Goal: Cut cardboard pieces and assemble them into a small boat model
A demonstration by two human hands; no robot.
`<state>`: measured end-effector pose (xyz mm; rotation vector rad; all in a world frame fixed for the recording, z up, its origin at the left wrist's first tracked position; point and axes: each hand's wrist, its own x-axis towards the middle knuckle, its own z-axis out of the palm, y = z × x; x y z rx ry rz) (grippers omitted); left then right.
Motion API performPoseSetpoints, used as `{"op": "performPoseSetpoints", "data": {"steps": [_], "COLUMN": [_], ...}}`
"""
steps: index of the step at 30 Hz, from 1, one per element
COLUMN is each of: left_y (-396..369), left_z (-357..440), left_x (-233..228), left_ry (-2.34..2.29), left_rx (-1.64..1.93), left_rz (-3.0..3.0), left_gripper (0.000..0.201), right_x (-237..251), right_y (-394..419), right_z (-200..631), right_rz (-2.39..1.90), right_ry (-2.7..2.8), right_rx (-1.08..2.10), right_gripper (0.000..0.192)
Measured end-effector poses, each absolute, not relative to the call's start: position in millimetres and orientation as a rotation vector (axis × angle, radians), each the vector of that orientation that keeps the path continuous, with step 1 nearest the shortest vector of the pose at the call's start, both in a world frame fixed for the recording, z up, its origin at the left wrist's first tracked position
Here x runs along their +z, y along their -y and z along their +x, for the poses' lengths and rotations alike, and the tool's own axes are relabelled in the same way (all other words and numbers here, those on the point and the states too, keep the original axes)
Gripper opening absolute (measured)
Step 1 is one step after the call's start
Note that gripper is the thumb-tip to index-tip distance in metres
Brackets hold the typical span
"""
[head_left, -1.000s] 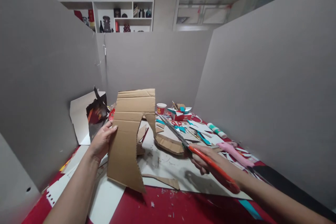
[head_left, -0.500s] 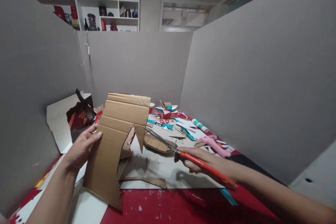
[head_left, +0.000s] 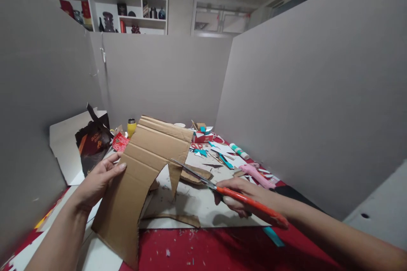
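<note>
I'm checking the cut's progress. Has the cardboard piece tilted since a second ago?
Yes. The cardboard piece in the left hand has leaned right, its top edge toward the scissors, judged against the grey back partition.

1. The cardboard piece, held at its edge by the left hand, is now tilted further to the right than a second ago.
2. The scissors in the right hand are brought closer, their blade tips now just beside the cardboard's pointed flap.
3. A yellow bottle, hidden before, is now uncovered behind the cardboard.
</note>
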<state>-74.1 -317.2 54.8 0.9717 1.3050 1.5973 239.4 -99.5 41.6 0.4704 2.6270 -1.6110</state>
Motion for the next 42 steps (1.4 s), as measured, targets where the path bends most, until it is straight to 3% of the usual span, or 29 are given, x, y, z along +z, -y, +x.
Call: {"op": "performPoseSetpoints", "data": {"steps": [6, 12, 31, 42], "left_y": [318, 317, 315, 314], "left_z": [-73, -73, -71, -67], "left_x": [53, 53, 51, 50], "left_ry": [-1.31, -1.304, -1.303, -1.397], "left_rx": [1.6, 1.606, 1.608, 1.627], "left_rz": [0.946, 0.925, 0.952, 0.909], "left_gripper": [0.048, 0.053, 0.056, 0.077], "right_x": [57, 70, 56, 60], "right_y": [102, 111, 104, 106], "right_z": [246, 244, 240, 237], "right_rz": [0.38, 0.337, 0.398, 0.533], "right_ry": [-2.742, -2.918, -2.744, -2.7], "right_rx": [-1.383, -0.943, -1.379, -1.392], "right_gripper": [0.032, 0.027, 0.034, 0.029]}}
